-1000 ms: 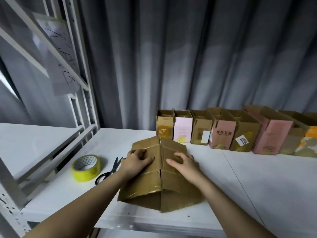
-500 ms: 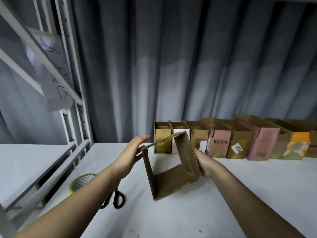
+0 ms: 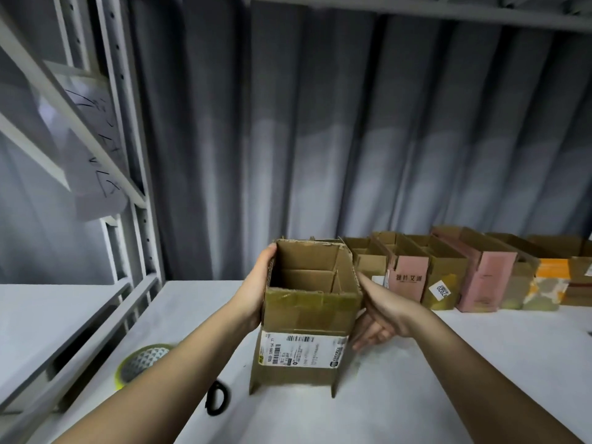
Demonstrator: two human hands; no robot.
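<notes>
Box (image 3: 309,310) is upright between both hands, open end up, so you can look straight down into it. It's plain brown cardboard with old shiny tape across the front and a white shipping label (image 3: 302,350) below that.

The left hand (image 3: 256,293) lies flat against the left wall, with straight fingers running up to the rim. The right hand (image 3: 384,310) is against the right wall, thumb up along the edge and fingers loose and spread, pointing down past the lower corner. So the hands are squeezing it from both sides, not pinching anything.

The bottom flaps hang open toward the white table (image 3: 432,379). Can't tell if they touch it or hover just above.

Below the left forearm there's a roll of yellow-green tape (image 3: 141,363). Closer to the elbow, a black scissors handle (image 3: 217,397) pokes out from under the arm, and the rest of it is hidden.

Just behind the right hand, a row of small open boxes (image 3: 448,277) runs off to the right along the grey curtain (image 3: 320,139), some pink and some brown. Left of the left hand and higher up is a white metal shelf frame (image 3: 136,187) with a scribbled paper note (image 3: 96,161) hanging on it. I can't read the note.
</notes>
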